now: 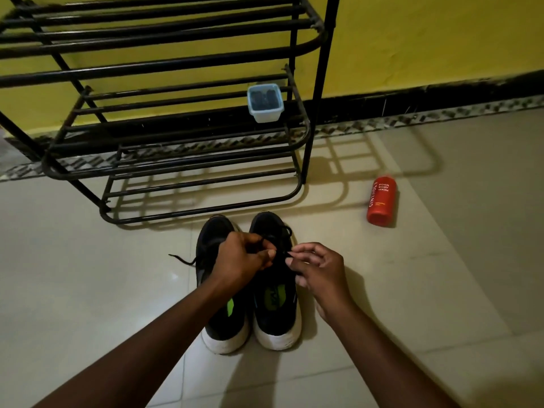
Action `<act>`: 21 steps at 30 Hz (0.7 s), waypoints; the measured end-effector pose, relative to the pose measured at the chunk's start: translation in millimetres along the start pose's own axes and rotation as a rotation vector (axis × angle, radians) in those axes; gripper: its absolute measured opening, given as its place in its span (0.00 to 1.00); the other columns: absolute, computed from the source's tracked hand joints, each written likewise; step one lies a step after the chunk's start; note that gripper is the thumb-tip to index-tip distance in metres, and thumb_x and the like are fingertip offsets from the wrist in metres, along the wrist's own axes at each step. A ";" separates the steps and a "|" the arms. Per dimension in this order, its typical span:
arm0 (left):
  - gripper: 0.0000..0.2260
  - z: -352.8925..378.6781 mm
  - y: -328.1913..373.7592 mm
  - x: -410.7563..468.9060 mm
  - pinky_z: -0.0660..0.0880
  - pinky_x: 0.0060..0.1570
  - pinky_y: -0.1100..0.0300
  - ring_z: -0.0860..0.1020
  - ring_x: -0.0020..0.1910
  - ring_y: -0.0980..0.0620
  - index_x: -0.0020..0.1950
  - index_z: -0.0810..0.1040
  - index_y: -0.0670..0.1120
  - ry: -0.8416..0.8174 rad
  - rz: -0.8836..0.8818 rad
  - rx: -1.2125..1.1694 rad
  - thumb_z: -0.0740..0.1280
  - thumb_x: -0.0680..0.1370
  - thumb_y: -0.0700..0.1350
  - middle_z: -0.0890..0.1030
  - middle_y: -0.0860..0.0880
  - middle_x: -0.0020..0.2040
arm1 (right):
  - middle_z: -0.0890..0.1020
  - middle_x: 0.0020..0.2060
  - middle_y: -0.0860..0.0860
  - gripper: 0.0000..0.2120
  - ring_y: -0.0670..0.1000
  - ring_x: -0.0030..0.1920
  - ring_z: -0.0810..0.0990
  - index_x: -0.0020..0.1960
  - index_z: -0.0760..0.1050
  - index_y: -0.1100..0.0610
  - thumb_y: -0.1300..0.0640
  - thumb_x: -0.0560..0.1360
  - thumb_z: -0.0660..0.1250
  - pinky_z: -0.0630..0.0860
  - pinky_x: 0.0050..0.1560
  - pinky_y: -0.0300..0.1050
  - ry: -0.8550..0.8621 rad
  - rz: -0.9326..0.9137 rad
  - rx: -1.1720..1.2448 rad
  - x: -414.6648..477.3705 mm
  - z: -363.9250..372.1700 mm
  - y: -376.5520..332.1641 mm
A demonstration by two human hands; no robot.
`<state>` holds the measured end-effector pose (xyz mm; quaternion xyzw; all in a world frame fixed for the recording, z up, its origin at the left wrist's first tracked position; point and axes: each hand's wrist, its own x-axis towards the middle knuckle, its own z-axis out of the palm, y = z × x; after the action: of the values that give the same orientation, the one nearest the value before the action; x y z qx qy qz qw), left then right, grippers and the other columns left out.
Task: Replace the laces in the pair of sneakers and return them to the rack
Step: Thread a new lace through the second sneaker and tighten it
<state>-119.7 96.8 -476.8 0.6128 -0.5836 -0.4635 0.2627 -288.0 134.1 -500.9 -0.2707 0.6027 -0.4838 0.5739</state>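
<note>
The pair of sneakers stands on the floor point(88, 260), close to its wall-side edge and just in front of the lowest tier of the rack point(176, 136). Toes point to the rack, heels to the person. Both are black with white soles and touch along their inner sides.

- Left sneaker point(229, 328): a green insole shows in its opening. A loose lace end point(182, 260) trails onto the floor from its outer side.
- Right sneaker point(275, 316): a black lace point(284, 231) runs over the forefoot in a raised loop.

Hand state:
- Left hand point(241, 257): it reaches across the left sneaker, fingers curled, and pinches the lace above the lacing of the right sneaker.
- Right hand point(318, 272): thumb and forefinger pinch the same lace just beside the left hand; the other fingers are loosely bent.

Surroundings:
- The rack is black metal tube with barred tiers and stands against a yellow wall point(426, 39) with a black skirting.
- A pale blue container point(265, 113) with dark contents sits at the right end of a lower tier.
- A red bottle point(381, 201) marked FOAM BODY WASH lies on its side on the floor, well apart from the sneakers, toward the right.
</note>
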 end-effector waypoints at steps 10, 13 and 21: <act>0.03 16.0 6.8 -3.7 0.73 0.38 0.74 0.81 0.41 0.64 0.45 0.85 0.50 0.026 0.071 0.240 0.73 0.77 0.42 0.83 0.56 0.38 | 0.88 0.43 0.55 0.09 0.54 0.47 0.87 0.50 0.79 0.63 0.69 0.73 0.75 0.79 0.36 0.42 -0.012 0.041 0.058 0.6 -0.4 -3.0; 0.05 21.3 6.8 -6.3 0.72 0.36 0.76 0.79 0.37 0.69 0.43 0.86 0.48 0.091 0.079 0.235 0.72 0.77 0.40 0.82 0.58 0.36 | 0.88 0.43 0.55 0.08 0.54 0.48 0.87 0.49 0.79 0.62 0.69 0.73 0.74 0.79 0.38 0.44 -0.009 0.049 0.074 1.4 0.0 -1.4; 0.05 27.4 0.8 -13.9 0.72 0.39 0.79 0.78 0.37 0.72 0.48 0.87 0.48 0.188 0.204 0.265 0.74 0.76 0.40 0.83 0.57 0.39 | 0.88 0.43 0.56 0.07 0.54 0.47 0.87 0.48 0.79 0.62 0.69 0.73 0.74 0.79 0.44 0.49 -0.019 0.056 0.085 1.9 -1.4 -1.1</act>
<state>-142.5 116.0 -484.4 0.6204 -0.6713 -0.2943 0.2789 -289.9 132.4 -500.9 -0.2337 0.5835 -0.4901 0.6039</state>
